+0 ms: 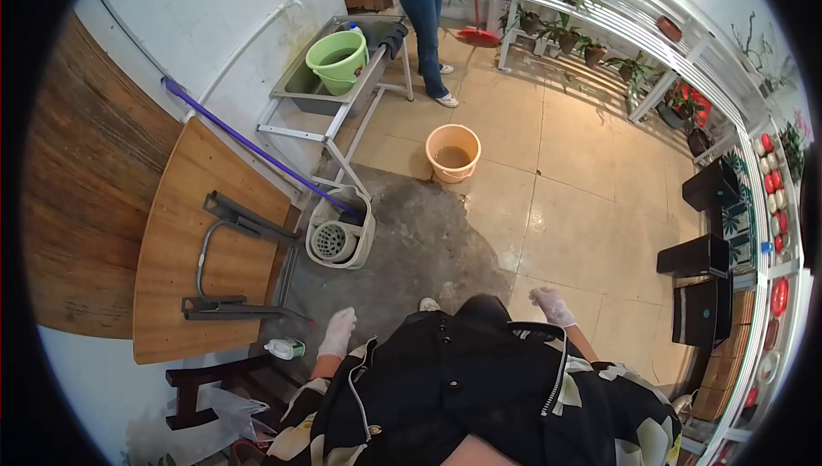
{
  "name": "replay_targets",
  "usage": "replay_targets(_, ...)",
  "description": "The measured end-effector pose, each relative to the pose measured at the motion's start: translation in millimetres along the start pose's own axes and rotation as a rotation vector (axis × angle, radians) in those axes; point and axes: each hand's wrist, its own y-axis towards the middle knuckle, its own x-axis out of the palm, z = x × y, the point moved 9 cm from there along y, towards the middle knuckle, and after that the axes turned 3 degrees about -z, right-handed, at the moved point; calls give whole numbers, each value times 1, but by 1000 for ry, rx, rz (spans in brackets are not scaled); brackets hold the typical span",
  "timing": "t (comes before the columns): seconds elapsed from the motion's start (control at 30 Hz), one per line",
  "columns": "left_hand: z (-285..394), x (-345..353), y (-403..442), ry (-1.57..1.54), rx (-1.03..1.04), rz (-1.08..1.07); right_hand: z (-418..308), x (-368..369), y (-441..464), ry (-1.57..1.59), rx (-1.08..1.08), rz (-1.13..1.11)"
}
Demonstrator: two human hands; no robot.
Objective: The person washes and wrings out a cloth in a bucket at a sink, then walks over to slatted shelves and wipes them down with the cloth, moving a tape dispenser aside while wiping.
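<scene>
On the left, the tabletop (pixel 184 235) is smooth wood with a soft shine, and its legs (pixel 224 309) look like metal. The far sink (pixel 321 106) is shiny metal. The green tub (pixel 338 83), the peach bucket (pixel 454 176) and the mop bucket (pixel 366 243) are smooth plastic. The floor tiles (pixel 591 166) are smooth and a bit shiny, but the grey patch (pixel 437 235) looks rough and dull. The left hand (pixel 339 331) and right hand (pixel 552 305) wear thin gloves. The near jacket (pixel 411 380) is matt cloth.

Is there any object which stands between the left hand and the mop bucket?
Nothing visible does: between the left hand and the mop bucket only dark floor shows. The metal table leg ends beside that path.
</scene>
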Motion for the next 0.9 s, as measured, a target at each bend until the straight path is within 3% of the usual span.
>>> replay_targets(0.07, 61, 41, -45, 118, 108, 270, -20, -16, -18, 2, -76, 3)
replay_targets(0.1, 112, -19, -45, 128, 107, 316, -54, 54, 13, -9, -72, -51)
replay_targets(0.3, 122, -4, 0, 73, 121, 260, -36, 41, 48, -371, 188, -106)
replay_targets(0.4, 94, -10, 22, 48, 48, 212, -49, 48, 79, -947, -331, -338)
replay_targets(0.47, 83, -9, 26, 7, -80, 219, -8, 41, 140, -1010, -151, -341)
replay_targets(0.5, 78, -15, 36, 102, 17, 199, 11, 36, 178, -1044, -61, -342)
replay_targets(0.53, 73, -21, 45, 194, 112, 179, 4, 51, 200, -1416, -386, -450)
replay_targets(0.63, 74, -40, 70, 583, 115, 201, -31, -8, 305, -343, -166, -408)
replay_targets(0.67, 78, -39, 73, 735, 61, 217, -105, 18, 295, -940, -349, -470)
replay_targets(0.7, 93, -33, 66, 611, 74, 245, -206, 50, 261, -1506, -605, -450)
replay_targets(0.73, 124, -22, 51, 486, 92, 274, -241, 45, 284, -1284, -689, -395)
replay_targets(0.8, 129, -18, 62, -143, -110, 434, -318, 37, 315, -905, -784, -352)
replay_targets(0.83, 150, -9, 65, -198, -101, 437, -363, 38, 323, -742, -773, -350)
replay_targets(0.9, 198, 11, 56, -306, -95, 436, -427, 67, 344, -1301, -979, -317)
